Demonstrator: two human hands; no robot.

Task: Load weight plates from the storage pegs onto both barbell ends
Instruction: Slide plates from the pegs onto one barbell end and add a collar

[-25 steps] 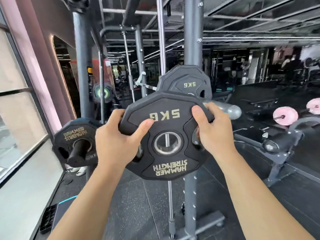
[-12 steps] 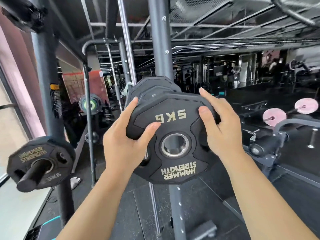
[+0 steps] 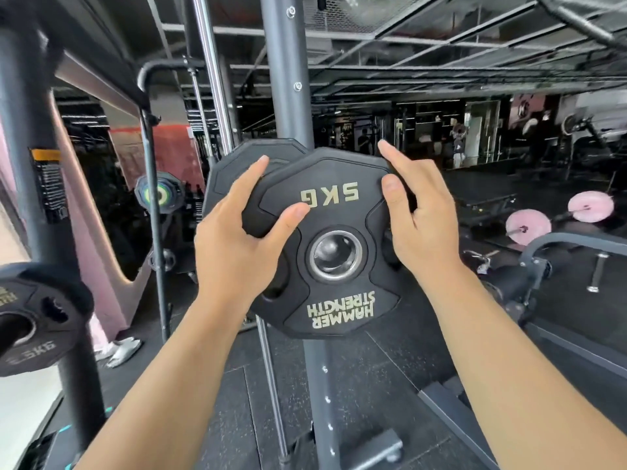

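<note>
A black 5 kg Hammer Strength plate (image 3: 339,310) is upright in front of me, held between both hands. My left hand (image 3: 237,245) grips its left edge, thumb across the face. My right hand (image 3: 420,232) holds the right edge, thumb on the face and index finger straight over the rim. The rounded metal end of the barbell sleeve (image 3: 334,256) shows inside the plate's centre hole. A second black plate (image 3: 234,171) sits just behind, partly hidden by the front plate.
A smaller black plate (image 3: 40,320) hangs on a storage peg at the left, on a grey upright (image 3: 23,164). Another rack upright (image 3: 288,79) rises behind the plates. A bench (image 3: 529,276) and pink plates (image 3: 527,227) lie to the right.
The plate has moved up and forward towards the sleeve, and the sleeve's end now fills its hole. My right index finger has straightened over the rim.
</note>
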